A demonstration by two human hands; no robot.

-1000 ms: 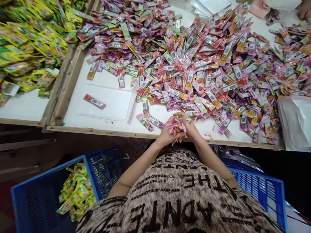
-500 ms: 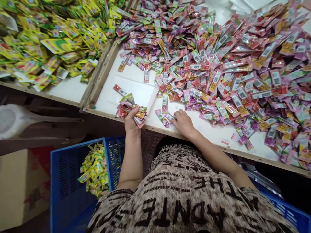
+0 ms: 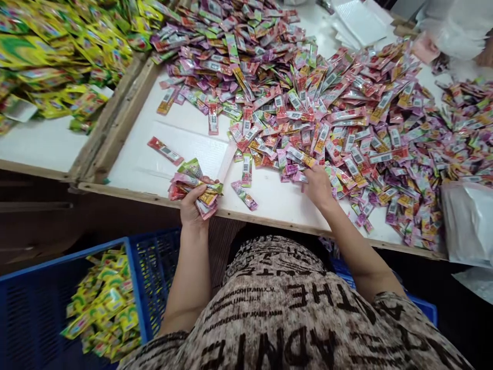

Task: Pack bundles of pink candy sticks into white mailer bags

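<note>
My left hand [image 3: 191, 204] is closed round a bundle of sachets [image 3: 192, 182], pink, green and orange, held at the near edge of the white table [image 3: 269, 198]. My right hand [image 3: 318, 184] rests on the near fringe of a large heap of pink and purple sachets [image 3: 327, 103], fingers curled on the packets there; what it grips is hidden. Two loose sachets [image 3: 246, 185] lie between my hands. A single red sachet [image 3: 165, 150] lies on a clear plastic bag [image 3: 185, 149] to the left.
A second table [image 3: 42, 149] at the left holds yellow-green sachets [image 3: 57, 51]. A blue crate [image 3: 38, 308] at my lower left holds more yellow packets [image 3: 103, 308]. White bags [image 3: 468, 221] sit at the right edge. Another person's white sleeve [image 3: 454, 25] shows at the top right.
The left hand carried the bundle out to the left table edge. The right hand left the bundle, went to loose sachets, then reached further up into the heap's fringe. The camera shifted.
</note>
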